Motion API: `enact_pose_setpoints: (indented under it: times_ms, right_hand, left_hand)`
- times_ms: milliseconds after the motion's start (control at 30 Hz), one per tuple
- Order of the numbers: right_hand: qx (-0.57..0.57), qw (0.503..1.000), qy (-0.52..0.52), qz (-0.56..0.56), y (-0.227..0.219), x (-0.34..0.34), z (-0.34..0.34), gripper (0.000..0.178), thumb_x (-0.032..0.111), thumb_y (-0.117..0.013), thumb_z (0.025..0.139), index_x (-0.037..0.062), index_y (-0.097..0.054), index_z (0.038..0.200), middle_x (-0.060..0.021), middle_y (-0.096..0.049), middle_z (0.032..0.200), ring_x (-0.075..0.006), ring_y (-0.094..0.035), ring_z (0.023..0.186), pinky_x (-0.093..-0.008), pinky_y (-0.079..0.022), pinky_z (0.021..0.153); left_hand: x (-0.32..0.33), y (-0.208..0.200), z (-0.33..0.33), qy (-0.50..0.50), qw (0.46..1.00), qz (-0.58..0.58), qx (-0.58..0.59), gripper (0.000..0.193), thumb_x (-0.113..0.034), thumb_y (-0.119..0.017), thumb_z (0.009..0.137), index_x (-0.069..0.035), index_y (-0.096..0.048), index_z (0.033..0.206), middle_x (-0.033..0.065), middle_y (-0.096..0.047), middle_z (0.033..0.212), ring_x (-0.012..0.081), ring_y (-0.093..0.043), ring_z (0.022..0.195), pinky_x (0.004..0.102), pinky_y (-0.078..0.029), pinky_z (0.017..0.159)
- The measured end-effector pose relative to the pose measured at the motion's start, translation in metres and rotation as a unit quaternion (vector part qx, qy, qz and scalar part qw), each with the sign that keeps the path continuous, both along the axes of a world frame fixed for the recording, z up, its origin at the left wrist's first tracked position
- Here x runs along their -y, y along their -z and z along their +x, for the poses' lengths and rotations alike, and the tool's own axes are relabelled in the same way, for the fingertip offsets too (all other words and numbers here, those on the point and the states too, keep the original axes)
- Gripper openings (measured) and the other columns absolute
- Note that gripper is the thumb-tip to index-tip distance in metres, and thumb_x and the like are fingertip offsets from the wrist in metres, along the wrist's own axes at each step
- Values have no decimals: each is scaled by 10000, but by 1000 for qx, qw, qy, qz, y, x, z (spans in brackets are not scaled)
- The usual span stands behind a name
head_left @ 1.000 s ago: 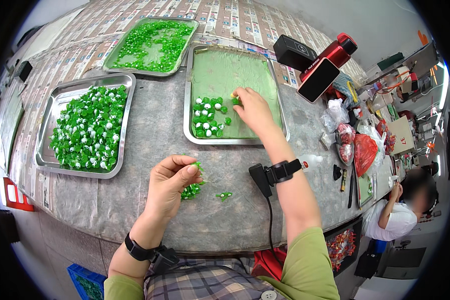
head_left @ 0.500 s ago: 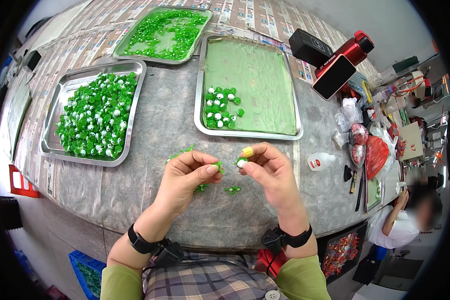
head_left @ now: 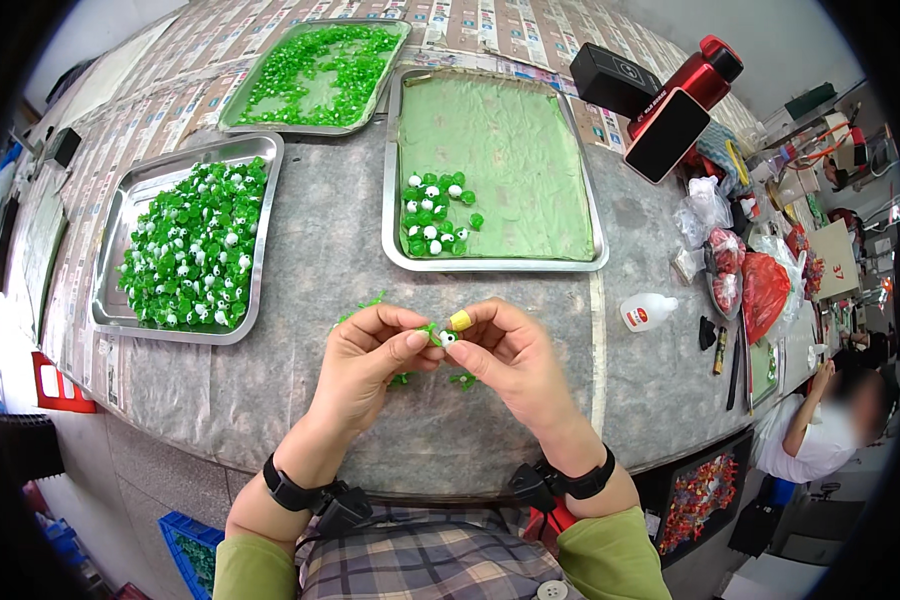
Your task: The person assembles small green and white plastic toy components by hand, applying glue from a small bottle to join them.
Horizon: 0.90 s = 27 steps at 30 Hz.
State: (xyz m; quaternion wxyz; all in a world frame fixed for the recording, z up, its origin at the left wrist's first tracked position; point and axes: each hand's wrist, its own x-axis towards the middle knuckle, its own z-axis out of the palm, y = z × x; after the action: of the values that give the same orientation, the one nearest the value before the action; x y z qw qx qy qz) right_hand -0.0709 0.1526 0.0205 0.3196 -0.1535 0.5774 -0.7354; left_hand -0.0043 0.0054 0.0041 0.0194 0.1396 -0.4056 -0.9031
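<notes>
Over the grey table cover (head_left: pixel 310 240), my left hand (head_left: pixel 365 360) pinches a small green plastic piece (head_left: pixel 431 332) between thumb and forefinger. My right hand (head_left: pixel 515 365), a yellow cover on one fingertip, is closed on a small green-and-white eyeball bead (head_left: pixel 448 338). The two parts meet or nearly meet; fingers hide whether they are joined. Loose green pieces (head_left: pixel 463 381) lie beneath and beside my hands. Beyond them, a tray lined with green sheet (head_left: pixel 500 130) carries a cluster of green-and-white beads (head_left: pixel 433 213) in its near left corner.
At left stands a metal tray (head_left: pixel 105 318) heaped with similar beads. A farther tray (head_left: pixel 232 125) has small green pieces. To the right are a white bottle (head_left: pixel 649 311), a phone (head_left: pixel 667 136), a red flask (head_left: pixel 702 75), a black box (head_left: pixel 613 78) and plastic bags (head_left: pixel 765 297). Another person (head_left: pixel 795 435) sits at far right.
My right hand has moved left, bringing the eyeball bead up against or close to the green piece in my left hand. My left hand stays nearly in place.
</notes>
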Motion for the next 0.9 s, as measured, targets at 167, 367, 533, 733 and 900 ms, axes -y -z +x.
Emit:
enact_pose_setpoints:
  times_ms: [167,367,533,733,900]
  right_hand:
    - [-9,999,28,-40,-1,-2,-2,196,19,-560,751,-1,-497,936,-37,-535,885,-73,-516,799,-194,-423,703]
    - [-40,999,13,-16,-4,-1,-2,194,16,-568,743,-13,-509,926,-46,-551,865,-87,-532,794,-209,-429,719]
    - [-89,995,7,52,-6,-2,0,165,29,-580,738,-10,-527,890,-45,-569,832,-80,-542,765,-200,-433,687]
    - [-44,997,-13,55,-2,-5,-3,139,44,-564,756,-11,-543,882,-30,-581,824,-64,-544,770,-189,-433,661]
    - [-54,997,-42,46,-5,-9,-4,190,55,-534,781,-11,-539,959,-41,-581,850,-73,-546,784,-185,-432,655]
  left_hand:
    - [0,1,1,-7,1000,-17,12,124,-58,-562,757,-3,-540,866,76,-585,768,140,-580,695,252,-492,623]
    - [-1,0,0,-12,999,-40,16,112,-54,-570,752,1,-554,848,65,-585,760,118,-568,668,231,-478,614]
    - [-3,1,2,-16,992,-125,1,85,-23,-579,737,6,-574,817,49,-581,743,101,-553,659,200,-451,590]
    - [-2,-2,0,-40,924,-372,-83,78,45,-593,681,12,-576,750,55,-558,725,114,-532,656,199,-426,587]
    - [-5,-9,1,-67,847,-508,-144,112,41,-628,625,-6,-579,713,61,-568,699,145,-536,631,233,-419,562]
